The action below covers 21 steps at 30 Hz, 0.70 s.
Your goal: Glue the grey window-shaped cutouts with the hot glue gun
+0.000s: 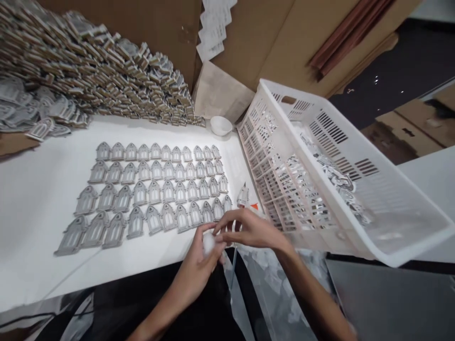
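A small white rounded thing (pixel 208 242), too blurred to name, sits in my left hand (pixel 197 263), whose thumb and fingers close around it. My right hand (pixel 249 229) bends over from the right, its fingertips pinched together at that thing; whatever they grip is hidden. Both hands are at the front edge of the white table (pixel 39 189). Just beyond them, rows of grey arched window-shaped pieces (pixel 154 192) lie flat. Near my right hand, a small pointed, house-like piece (pixel 243 195) stands beside an orange scrap (pixel 254 206).
A large heap of similar pieces (pixel 117 76) rises at the back left. To the right stands a white slotted plastic crate (pixel 355 237) with many pieces inside. A small white bowl (pixel 221 126) is at the back, before a cardboard wall (pixel 263 38) bearing paper slips (pixel 213 28).
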### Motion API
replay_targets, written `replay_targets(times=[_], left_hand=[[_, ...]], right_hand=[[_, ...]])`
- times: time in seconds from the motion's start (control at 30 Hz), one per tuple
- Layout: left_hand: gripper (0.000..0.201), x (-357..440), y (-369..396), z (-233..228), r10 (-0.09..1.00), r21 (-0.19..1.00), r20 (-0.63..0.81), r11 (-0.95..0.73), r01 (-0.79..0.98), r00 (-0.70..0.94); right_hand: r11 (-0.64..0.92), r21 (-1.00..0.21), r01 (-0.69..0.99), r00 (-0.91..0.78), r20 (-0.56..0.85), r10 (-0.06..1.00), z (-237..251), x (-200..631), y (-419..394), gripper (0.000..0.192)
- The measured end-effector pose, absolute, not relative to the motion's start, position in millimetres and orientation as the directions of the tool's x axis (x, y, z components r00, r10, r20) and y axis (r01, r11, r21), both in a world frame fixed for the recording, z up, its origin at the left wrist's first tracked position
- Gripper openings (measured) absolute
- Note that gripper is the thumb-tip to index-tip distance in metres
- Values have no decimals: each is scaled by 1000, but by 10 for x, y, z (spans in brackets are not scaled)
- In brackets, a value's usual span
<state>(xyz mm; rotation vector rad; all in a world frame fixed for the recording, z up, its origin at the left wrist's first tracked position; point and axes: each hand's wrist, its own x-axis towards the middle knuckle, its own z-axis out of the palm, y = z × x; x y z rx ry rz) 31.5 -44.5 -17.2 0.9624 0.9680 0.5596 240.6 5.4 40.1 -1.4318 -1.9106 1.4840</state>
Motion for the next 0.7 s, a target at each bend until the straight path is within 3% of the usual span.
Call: replay_targets(times=[0.2, 0.47, 0.7], left_hand=[[71, 248, -478, -304, 773, 884, -398, 468, -21, 494], [81, 302, -413, -380, 874, 902, -356, 414, -124, 330], [77, 324, -381, -305, 906, 886, -396, 420, -196, 148]], right_hand=[[-80, -899, 430, -426, -280, 861, 276, 2248, 34, 30], [-112, -930, 349, -296, -223, 929, 168, 2136, 54, 13], [-121, -967, 224, -188, -165, 968, -10, 2121, 75, 29]])
